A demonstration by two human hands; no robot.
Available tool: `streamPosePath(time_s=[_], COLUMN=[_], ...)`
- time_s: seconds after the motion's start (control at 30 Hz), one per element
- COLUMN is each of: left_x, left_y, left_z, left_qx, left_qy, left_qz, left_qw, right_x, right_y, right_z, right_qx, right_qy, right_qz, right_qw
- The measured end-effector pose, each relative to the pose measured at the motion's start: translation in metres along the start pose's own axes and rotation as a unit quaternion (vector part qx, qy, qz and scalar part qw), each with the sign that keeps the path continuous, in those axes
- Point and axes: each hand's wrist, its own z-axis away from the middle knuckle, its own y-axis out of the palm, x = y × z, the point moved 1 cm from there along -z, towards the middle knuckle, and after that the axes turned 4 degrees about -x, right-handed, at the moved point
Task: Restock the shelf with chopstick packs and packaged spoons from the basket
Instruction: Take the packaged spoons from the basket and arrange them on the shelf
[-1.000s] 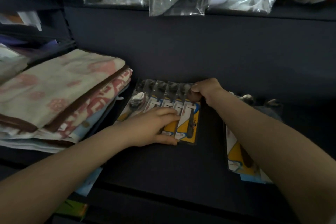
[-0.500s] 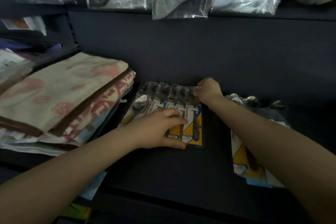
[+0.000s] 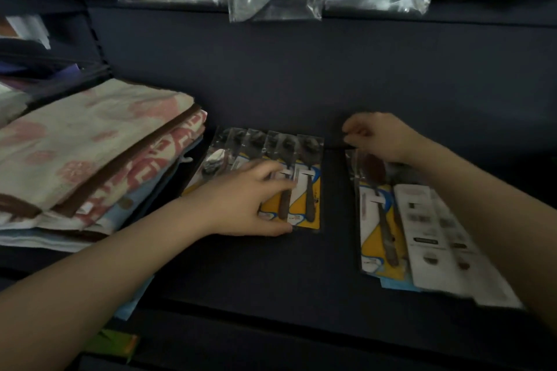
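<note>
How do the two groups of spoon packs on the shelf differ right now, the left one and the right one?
The left group is fanned in a neat overlapping row, all yellow fronts up; the right group is a looser pile with white card backs showing. The left hand rests on the left group; the right hand is at the far end of the right group. Both lie flat on the dark shelf.

Spoon packs (image 3: 307, 190) yellow-white-blue cards, brown handles; folded towels (image 3: 90, 153) cream, pink blotches, brown trim; shelf (image 3: 271, 274) dark navy

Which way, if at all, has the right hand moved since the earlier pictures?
Yes. The right hand moved rightward, off the left row of spoon packs, to the top of the right pile.
</note>
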Motion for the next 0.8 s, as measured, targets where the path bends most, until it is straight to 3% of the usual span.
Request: streamPosePath(time_s=[0.13,0.2,0.37,0.43,0.63,0.73,0.8], left_x=[-0.020,-0.038,-0.078,-0.085,-0.113,-0.118,-0.119], left_y=[-0.010,-0.011,0.010,0.013,0.018,0.016,0.012], left_z=[-0.007,-0.015,-0.041,-0.052,-0.068,-0.072,-0.070], left_qx=[-0.110,-0.119,0.008,0.021,0.006,-0.066,-0.132], left_qy=[0.009,0.000,-0.046,-0.065,-0.035,-0.067,-0.095], left_qz=[0.085,0.133,0.129,0.139,0.278,0.317,0.335], left_qw=[0.990,0.984,0.991,0.988,0.960,0.944,0.928], right_x=[-0.039,-0.046,-0.050,-0.055,-0.062,-0.057,-0.051], right_y=[-0.009,-0.007,-0.003,-0.006,-0.034,-0.040,-0.041], right_z=[0.032,0.037,0.036,0.038,0.050,0.050,0.048], right_qx=[0.145,0.156,0.060,0.022,-0.056,-0.097,-0.122], right_qy=[0.056,0.068,0.057,0.082,0.132,0.130,0.125], right_qz=[-0.012,-0.038,-0.064,-0.136,-0.391,-0.422,-0.480], right_qw=[0.988,0.985,0.995,0.987,0.909,0.892,0.860])
